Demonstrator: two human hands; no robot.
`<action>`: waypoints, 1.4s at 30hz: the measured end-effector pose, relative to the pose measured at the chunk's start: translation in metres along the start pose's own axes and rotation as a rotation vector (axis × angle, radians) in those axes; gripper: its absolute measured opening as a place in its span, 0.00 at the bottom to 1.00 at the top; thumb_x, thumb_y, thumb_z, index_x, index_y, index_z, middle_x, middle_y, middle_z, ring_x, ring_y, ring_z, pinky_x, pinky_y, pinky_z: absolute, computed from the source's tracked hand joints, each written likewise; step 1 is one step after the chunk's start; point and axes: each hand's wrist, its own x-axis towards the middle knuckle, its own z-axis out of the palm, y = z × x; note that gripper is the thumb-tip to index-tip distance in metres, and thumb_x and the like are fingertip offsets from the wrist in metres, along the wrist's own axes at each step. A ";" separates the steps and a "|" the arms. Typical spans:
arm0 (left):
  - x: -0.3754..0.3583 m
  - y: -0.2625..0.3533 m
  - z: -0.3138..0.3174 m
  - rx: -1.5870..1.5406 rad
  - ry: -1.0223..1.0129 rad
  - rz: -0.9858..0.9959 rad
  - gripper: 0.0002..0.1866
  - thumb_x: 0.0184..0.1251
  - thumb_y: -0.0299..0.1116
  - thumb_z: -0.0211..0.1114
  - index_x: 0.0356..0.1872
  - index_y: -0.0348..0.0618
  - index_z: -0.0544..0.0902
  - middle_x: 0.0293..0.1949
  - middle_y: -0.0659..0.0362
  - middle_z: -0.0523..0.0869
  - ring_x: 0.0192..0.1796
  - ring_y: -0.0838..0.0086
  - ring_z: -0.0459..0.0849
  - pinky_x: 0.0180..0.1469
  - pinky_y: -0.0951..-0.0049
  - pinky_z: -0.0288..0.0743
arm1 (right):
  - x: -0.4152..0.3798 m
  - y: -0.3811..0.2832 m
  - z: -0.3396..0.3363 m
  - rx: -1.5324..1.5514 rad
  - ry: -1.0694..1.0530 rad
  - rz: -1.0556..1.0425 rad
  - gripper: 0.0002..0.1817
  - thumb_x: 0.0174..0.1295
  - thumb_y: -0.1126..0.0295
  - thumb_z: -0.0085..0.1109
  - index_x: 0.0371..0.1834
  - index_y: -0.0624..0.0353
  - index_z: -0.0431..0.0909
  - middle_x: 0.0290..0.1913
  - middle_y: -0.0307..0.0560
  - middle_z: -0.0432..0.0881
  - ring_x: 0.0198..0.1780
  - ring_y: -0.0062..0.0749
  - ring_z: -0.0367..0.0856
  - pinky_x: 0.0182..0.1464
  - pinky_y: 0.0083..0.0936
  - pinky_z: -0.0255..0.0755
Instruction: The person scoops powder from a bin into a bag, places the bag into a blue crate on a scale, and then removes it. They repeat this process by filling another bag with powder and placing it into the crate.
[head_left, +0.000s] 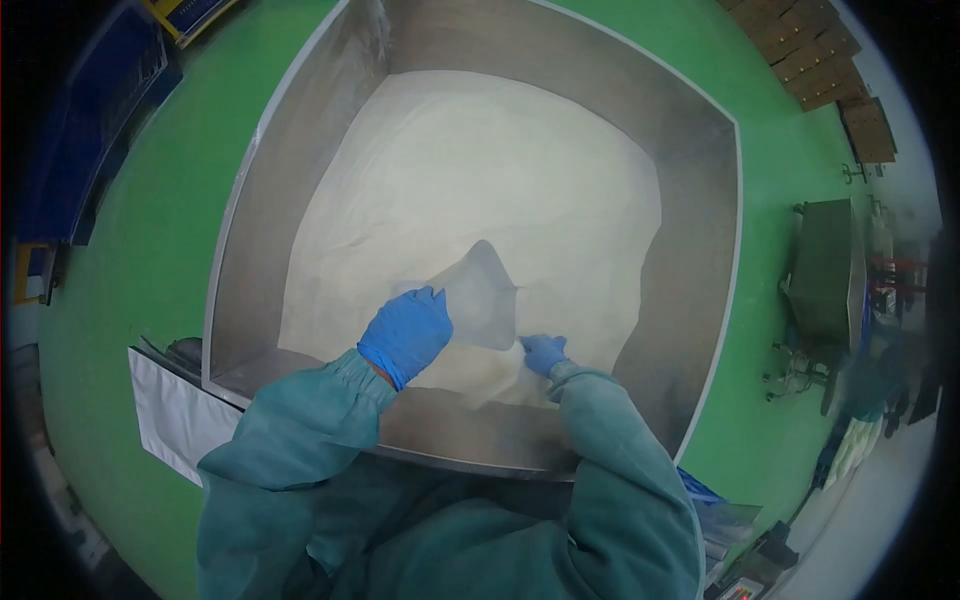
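Observation:
A large steel bin [300, 180] holds a heap of white powder [480, 180]. Over the powder I hold a clear plastic bag [482, 290], its mouth pulled wide. My left hand [408, 333], in a blue glove, grips the bag's left edge. My right hand [544, 353], also blue-gloved, pinches the bag's lower right edge. Both arms wear teal sleeves and reach over the bin's near rim. The bag's lower part lies against the powder and is partly hidden by my hands.
Green floor [150, 260] surrounds the bin. A white sheet [170, 410] hangs at the bin's near left corner. Stacked brown boxes [810, 50] stand at the far right, a dark green machine [830, 270] to the right, and blue equipment [90, 110] at the far left.

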 end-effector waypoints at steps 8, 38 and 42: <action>0.002 -0.005 -0.007 -0.008 0.040 0.042 0.05 0.49 0.26 0.61 0.28 0.38 0.79 0.24 0.55 0.78 0.31 0.65 0.82 0.28 0.67 0.78 | -0.099 0.006 -0.089 0.378 -0.225 -0.307 0.17 0.56 0.61 0.54 0.39 0.63 0.83 0.40 0.57 0.84 0.45 0.46 0.82 0.51 0.34 0.72; 0.020 -0.010 -0.026 0.079 -0.344 0.111 0.06 0.55 0.31 0.62 0.30 0.45 0.85 0.36 0.55 0.85 0.36 0.64 0.84 0.39 0.62 0.74 | -0.106 -0.139 -0.199 -0.232 0.513 0.137 0.19 0.61 0.54 0.44 0.32 0.48 0.86 0.34 0.44 0.85 0.45 0.40 0.81 0.60 0.59 0.54; 0.007 -0.044 -0.107 -0.254 0.228 -0.086 0.11 0.53 0.33 0.66 0.38 0.41 0.82 0.37 0.52 0.82 0.37 0.57 0.81 0.42 0.60 0.74 | -0.186 -0.133 -0.234 0.027 0.908 -0.033 0.17 0.57 0.58 0.47 0.23 0.51 0.85 0.28 0.46 0.84 0.41 0.41 0.80 0.58 0.55 0.55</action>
